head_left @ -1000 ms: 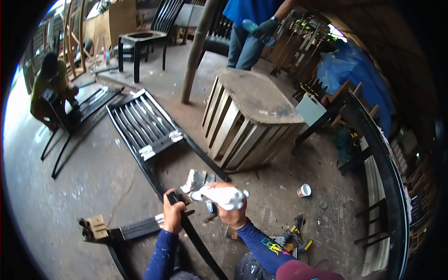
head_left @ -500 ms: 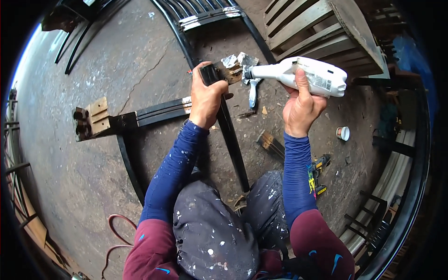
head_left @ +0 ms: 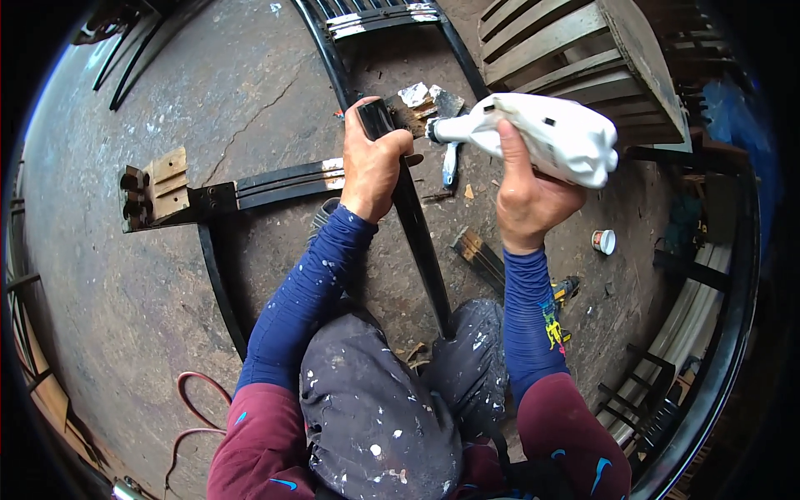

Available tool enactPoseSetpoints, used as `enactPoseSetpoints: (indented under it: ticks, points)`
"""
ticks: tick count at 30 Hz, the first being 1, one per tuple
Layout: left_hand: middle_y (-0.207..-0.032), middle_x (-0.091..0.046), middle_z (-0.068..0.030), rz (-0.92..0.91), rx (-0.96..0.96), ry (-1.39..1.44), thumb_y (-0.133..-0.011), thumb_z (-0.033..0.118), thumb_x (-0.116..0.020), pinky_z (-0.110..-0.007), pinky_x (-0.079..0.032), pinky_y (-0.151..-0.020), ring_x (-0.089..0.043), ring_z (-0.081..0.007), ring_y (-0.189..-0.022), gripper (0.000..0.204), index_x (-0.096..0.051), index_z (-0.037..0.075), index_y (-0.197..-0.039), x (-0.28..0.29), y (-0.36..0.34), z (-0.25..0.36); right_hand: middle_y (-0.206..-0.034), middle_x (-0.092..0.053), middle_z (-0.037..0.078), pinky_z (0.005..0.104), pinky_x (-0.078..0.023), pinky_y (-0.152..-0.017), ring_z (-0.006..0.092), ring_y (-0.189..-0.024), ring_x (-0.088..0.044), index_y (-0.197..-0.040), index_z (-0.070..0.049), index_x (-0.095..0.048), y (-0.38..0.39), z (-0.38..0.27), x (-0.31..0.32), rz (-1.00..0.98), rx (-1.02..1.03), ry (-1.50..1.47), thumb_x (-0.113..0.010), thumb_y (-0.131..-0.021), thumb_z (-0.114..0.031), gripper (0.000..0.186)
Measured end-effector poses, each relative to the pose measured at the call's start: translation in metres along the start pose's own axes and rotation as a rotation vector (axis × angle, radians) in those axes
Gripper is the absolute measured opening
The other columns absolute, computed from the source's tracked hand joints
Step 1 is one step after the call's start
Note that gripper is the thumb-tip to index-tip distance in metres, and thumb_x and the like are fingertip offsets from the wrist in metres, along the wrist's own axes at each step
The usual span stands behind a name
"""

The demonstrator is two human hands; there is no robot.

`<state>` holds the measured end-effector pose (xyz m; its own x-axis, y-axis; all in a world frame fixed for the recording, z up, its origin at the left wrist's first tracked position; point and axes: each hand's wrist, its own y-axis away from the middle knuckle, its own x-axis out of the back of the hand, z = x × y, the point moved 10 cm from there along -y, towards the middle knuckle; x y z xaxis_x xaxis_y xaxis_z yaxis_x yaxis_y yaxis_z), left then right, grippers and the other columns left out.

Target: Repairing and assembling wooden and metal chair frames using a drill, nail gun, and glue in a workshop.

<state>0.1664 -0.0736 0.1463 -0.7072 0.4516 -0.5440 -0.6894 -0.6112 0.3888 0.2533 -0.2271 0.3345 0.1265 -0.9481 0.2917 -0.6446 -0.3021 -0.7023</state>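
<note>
Concrete floor (head_left: 100, 317) in the head view, with a wide stretch of it left of the hands. Two hands, one thing each: left hand (head_left: 371, 171) has its grip wrapped round one black bar (head_left: 423, 254) near the upper end, right hand (head_left: 533, 204) has its grip pinching one white bottle (head_left: 554, 133), lying sideways in the air, nozzle just short of the left thumb. One blue-handled brush (head_left: 450, 167) and one small tub (head_left: 603, 242) below. Tighter up top: one slatted crate's (head_left: 550, 46) edge.
</note>
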Motion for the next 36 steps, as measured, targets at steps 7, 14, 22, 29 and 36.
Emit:
enactPoseSetpoints:
  ticks: [7, 14, 22, 29, 36]
  points:
    - [-0.096, -0.06, -0.007, 0.16, -0.5, -0.398, -0.071, 0.006, -0.067, -0.032, -0.053, -0.08, -0.06, -0.0175, -0.083, 0.068, -0.041, 0.004, -0.135, 0.0, 0.014, 0.031, -0.102, -0.076, 0.015, 0.0325, -0.059, -0.08, 0.0219, -0.089, -0.075, -0.114, 0.007, -0.067, -0.001, -0.006, -0.013, 0.096, 0.026, 0.015, -0.083, -0.082, -0.007, 0.038]
    - [-0.092, -0.061, -0.0074, 0.073, -0.292, -0.055, -0.075, 0.001, -0.062, -0.033, -0.057, -0.073, -0.062, -0.0167, -0.075, 0.069, -0.035, 0.001, -0.138, 0.006, 0.009, 0.025, -0.102, -0.075, 0.019, 0.0357, -0.063, -0.08, 0.0259, -0.089, -0.075, -0.115, 0.009, -0.064, 0.004, 0.008, -0.004, 0.217, -0.117, -0.111, -0.083, -0.084, -0.012, 0.042]
    - [-0.1, -0.047, -0.0064, 0.07, -0.11, 0.288, -0.076, 0.0, -0.059, -0.046, -0.063, -0.075, -0.056, -0.0195, -0.081, 0.053, -0.04, 0.007, -0.125, 0.021, 0.001, 0.014, -0.108, -0.073, 0.014, 0.036, -0.063, -0.082, 0.0258, -0.094, -0.074, -0.121, 0.006, -0.064, 0.021, 0.01, 0.0, 0.104, -0.005, 0.031, -0.082, -0.086, -0.014, 0.044]
    - [-0.099, -0.054, -0.0084, 0.114, -0.246, 0.127, -0.075, -0.001, -0.059, -0.038, -0.062, -0.074, -0.061, -0.0187, -0.08, 0.064, -0.037, 0.003, -0.136, 0.024, 0.006, 0.024, -0.108, -0.072, 0.018, 0.0351, -0.062, -0.085, 0.0256, -0.096, -0.074, -0.124, 0.009, -0.059, 0.012, 0.006, -0.012, 0.122, 0.0, -0.021, -0.082, -0.085, -0.009, 0.05]
    - [-0.101, -0.055, -0.0109, 0.181, -0.334, 0.018, -0.072, 0.0, -0.055, -0.036, -0.061, -0.074, -0.061, -0.0198, -0.084, 0.069, -0.038, 0.0, -0.138, 0.01, 0.023, 0.031, -0.111, -0.071, 0.023, 0.0385, -0.063, -0.085, 0.0282, -0.098, -0.074, -0.126, 0.013, -0.054, 0.025, 0.009, -0.013, 0.249, -0.139, -0.115, -0.08, -0.086, -0.008, 0.052]
